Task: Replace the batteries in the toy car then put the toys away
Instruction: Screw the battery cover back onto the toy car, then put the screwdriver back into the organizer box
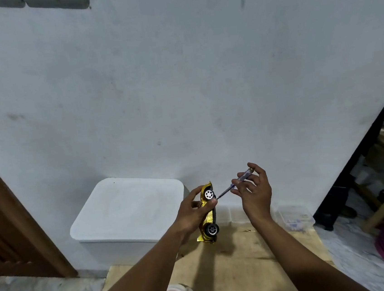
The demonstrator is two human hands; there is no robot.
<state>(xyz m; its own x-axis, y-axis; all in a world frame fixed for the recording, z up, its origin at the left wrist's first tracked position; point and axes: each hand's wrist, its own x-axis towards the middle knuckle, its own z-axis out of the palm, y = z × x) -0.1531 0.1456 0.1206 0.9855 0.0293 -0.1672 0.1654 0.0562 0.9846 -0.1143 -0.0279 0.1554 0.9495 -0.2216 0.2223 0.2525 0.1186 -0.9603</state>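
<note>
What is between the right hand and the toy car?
In the head view, the screwdriver spans that gap: the right hand pinches its handle, and its shaft slants down to the toy car, beside the upper wheel.

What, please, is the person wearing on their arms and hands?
Nothing visible. The left hand and right hand are ungloved; the left forearm and right forearm are bare to the picture's lower edge, with no sleeves, watch or bracelet in view. Rings would be too small to tell.
</note>
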